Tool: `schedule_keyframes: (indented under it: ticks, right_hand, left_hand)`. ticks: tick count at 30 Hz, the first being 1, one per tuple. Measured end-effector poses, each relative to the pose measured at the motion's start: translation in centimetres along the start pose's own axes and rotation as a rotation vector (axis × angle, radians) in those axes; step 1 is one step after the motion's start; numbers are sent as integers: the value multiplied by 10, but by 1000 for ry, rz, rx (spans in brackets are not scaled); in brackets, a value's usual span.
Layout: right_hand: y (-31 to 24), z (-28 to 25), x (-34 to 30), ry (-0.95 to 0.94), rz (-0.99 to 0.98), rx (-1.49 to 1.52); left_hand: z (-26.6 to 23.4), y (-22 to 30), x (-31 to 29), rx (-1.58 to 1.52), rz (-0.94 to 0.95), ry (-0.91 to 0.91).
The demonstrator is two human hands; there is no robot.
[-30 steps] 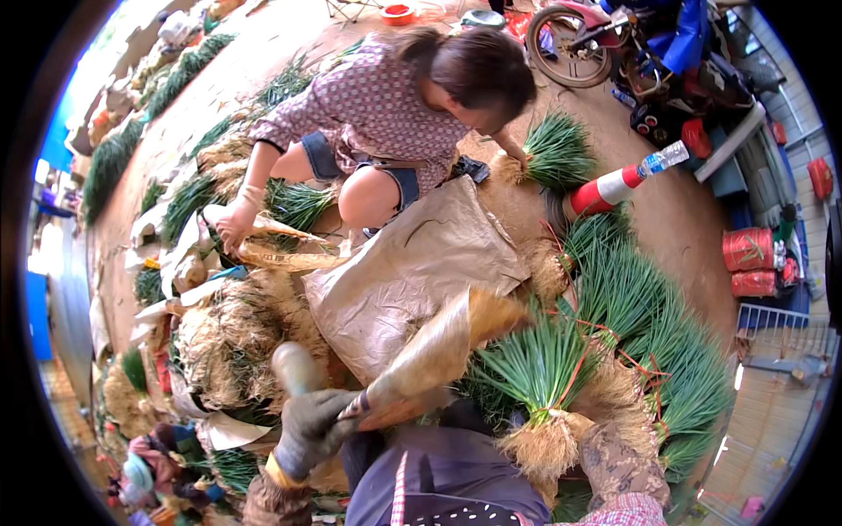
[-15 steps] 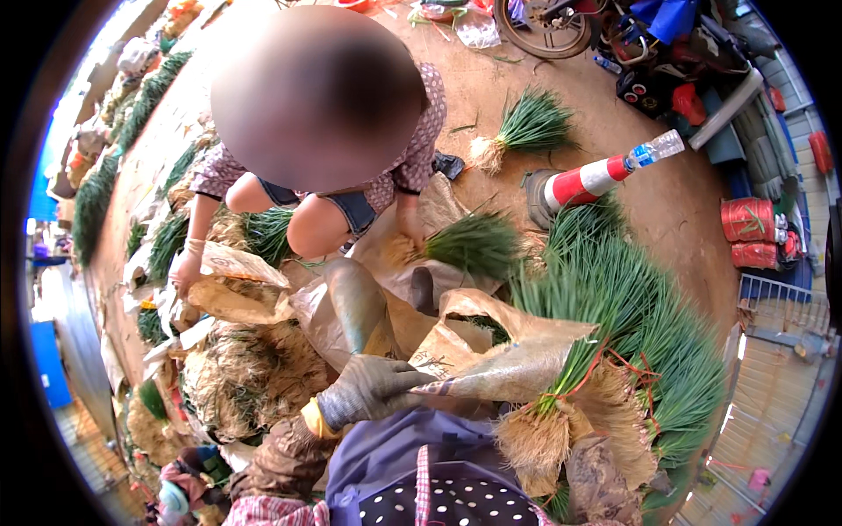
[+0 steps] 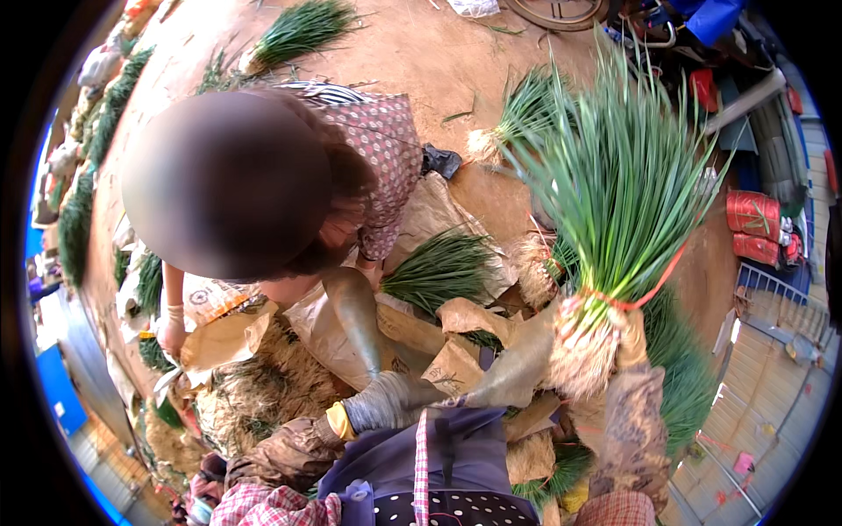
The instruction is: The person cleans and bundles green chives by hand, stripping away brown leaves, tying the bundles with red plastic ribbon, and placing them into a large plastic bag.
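My right hand [image 3: 631, 340], in a yellowish glove, is closed round the root end of a bundle of green onions [image 3: 627, 188]. The bundle stands roots toward me, leaves pointing away, with a red tie [image 3: 651, 296] round its lower stalks. My left hand [image 3: 386, 401], in a grey glove, grips the edge of a brown sack sheet [image 3: 513, 364] in front of my lap; its fingertips are partly hidden. The sheet stretches right, behind the roots. More tied green onions [image 3: 688, 386] lie beside my right arm, partly covered.
Opposite, another person [image 3: 377, 167] bends low, one hand near loose green onions [image 3: 443, 270], the other by a paper sack [image 3: 224, 340]. A root pile [image 3: 263, 386] lies to my left. Another bundle [image 3: 298, 33] lies farther off. Red packs [image 3: 752, 230] stand at right.
My right hand has come into view, lifting a tied bundle off the heap at right. My left hand has shifted slightly nearer my lap. The other person has leaned down to the left.
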State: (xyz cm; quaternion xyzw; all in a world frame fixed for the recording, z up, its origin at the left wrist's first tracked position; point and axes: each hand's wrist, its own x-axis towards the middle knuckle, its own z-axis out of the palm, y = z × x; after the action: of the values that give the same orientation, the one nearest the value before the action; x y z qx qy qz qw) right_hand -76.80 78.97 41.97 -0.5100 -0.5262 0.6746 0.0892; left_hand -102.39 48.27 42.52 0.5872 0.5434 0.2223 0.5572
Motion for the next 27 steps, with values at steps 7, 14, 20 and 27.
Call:
schedule_keyframes:
  ticks: [7, 14, 20, 27]
  right_hand:
    - [-52, -24, 78, 94, -257, -151]
    - [-90, -13, 111, 31, -232, 197]
    - [-73, -30, 171, 92, -171, 267]
    - [-36, -55, 247, -94, -46, 357]
  left_hand:
    - [-33, -8, -3, -123, -99, 421]
    - [-47, -2, 10, -321, -145, 615]
    - [-41, -3, 42, -464, -86, 653]
    - [-65, 9, 121, -153, -160, 685]
